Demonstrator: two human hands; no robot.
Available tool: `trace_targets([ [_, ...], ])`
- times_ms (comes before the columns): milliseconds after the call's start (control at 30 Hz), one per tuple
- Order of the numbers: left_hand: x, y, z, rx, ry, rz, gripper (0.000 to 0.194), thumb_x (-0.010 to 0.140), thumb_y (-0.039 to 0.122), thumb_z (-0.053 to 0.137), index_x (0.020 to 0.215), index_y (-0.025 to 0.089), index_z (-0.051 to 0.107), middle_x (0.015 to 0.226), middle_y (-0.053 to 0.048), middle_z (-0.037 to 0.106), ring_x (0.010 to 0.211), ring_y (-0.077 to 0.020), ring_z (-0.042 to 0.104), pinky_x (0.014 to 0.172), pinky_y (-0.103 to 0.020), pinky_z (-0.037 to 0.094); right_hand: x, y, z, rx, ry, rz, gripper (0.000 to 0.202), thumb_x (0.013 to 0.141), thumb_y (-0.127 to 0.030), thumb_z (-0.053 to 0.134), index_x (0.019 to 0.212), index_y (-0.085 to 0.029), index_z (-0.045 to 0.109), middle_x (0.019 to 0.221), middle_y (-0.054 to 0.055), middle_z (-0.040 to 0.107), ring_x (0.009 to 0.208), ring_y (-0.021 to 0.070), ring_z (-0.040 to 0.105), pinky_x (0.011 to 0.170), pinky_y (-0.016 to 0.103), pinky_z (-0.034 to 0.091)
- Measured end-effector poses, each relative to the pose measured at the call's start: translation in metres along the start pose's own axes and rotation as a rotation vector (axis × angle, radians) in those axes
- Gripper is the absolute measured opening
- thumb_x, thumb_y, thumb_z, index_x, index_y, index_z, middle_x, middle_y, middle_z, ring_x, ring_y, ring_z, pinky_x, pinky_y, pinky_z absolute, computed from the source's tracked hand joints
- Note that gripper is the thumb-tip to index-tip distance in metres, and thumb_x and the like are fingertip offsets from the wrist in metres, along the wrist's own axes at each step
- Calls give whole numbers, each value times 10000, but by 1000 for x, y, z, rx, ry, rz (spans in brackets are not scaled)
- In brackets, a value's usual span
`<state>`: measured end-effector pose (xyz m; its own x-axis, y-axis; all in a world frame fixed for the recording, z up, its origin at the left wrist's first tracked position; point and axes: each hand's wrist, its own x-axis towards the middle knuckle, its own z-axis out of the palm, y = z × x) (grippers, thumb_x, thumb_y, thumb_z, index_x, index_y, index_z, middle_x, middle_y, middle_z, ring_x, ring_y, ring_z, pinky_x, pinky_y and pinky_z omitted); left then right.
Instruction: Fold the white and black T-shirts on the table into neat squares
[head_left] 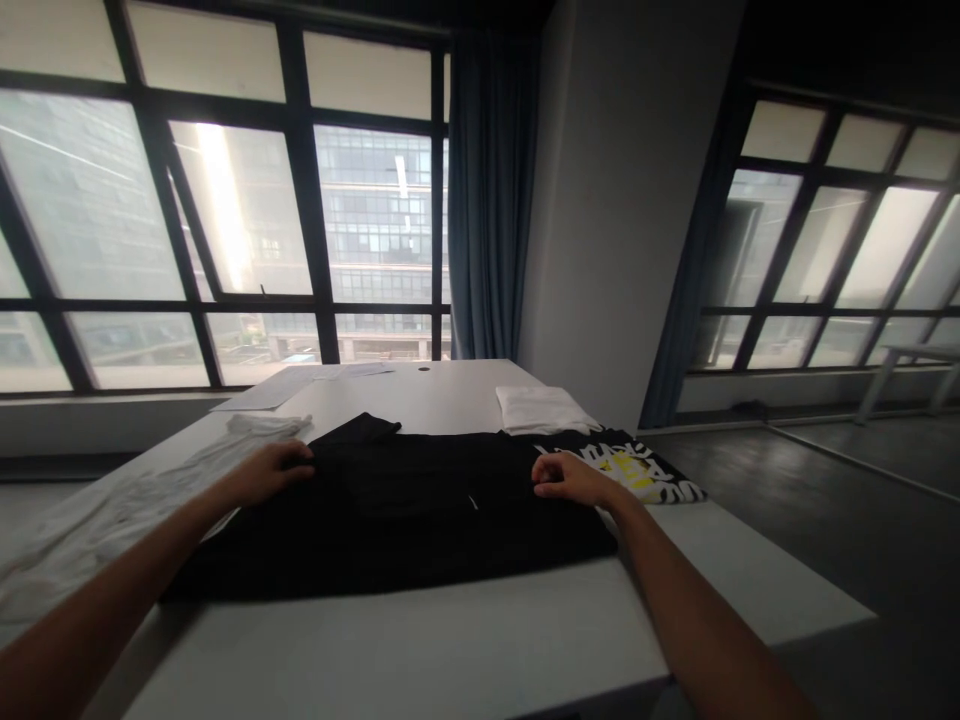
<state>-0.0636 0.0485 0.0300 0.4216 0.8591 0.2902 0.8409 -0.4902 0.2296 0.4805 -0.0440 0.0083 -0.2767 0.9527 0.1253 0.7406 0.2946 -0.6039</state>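
Note:
A black garment [420, 520] lies spread across the white table [420, 650], with a small white mark right of its middle. My left hand [276, 470] is at its upper left part, fingers bent; whether they pinch the cloth cannot be made out. Over the right part of the garment is my right hand [566, 477], its fingers curled together, and what they hold, if anything, is too dark to tell. A black piece of cloth, like a sleeve, sticks up at the garment's far left edge.
White crumpled cloth [142, 500] lies to the left. At the right are a folded white cloth [541, 408] and a black garment with white and yellow print [645, 475]. Paper sheets [270, 388] lie on the table's far left, before the windows.

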Motion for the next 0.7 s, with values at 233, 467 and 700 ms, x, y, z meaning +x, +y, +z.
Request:
trace_targets([
  [233,-10,29,36,193,23,-10,604,891,547,382,1349,199,565,1420,-115,565,1324,-328,490,1159,-536,254,7,11,11,-166,140,11,340,751,-280,698,1081,-195,707,1062,88,708,978,239,653,898,357,488],
  [467,-46,31,59,121,-323,-61,682,946,573,244,1535,241,332,1617,-66,252,1489,-294,222,1171,-570,198,7,-4,20,-247,-61,21,490,738,-375,750,1179,-166,699,1297,144,591,1176,274,579,1056,369,417],
  [700,-94,36,50,150,-321,-39,667,883,646,375,1404,265,539,1490,-116,493,1353,-359,449,1093,-540,327,2,-13,7,-217,-237,96,365,707,-473,764,972,-222,773,1057,58,718,973,233,655,851,289,507],
])
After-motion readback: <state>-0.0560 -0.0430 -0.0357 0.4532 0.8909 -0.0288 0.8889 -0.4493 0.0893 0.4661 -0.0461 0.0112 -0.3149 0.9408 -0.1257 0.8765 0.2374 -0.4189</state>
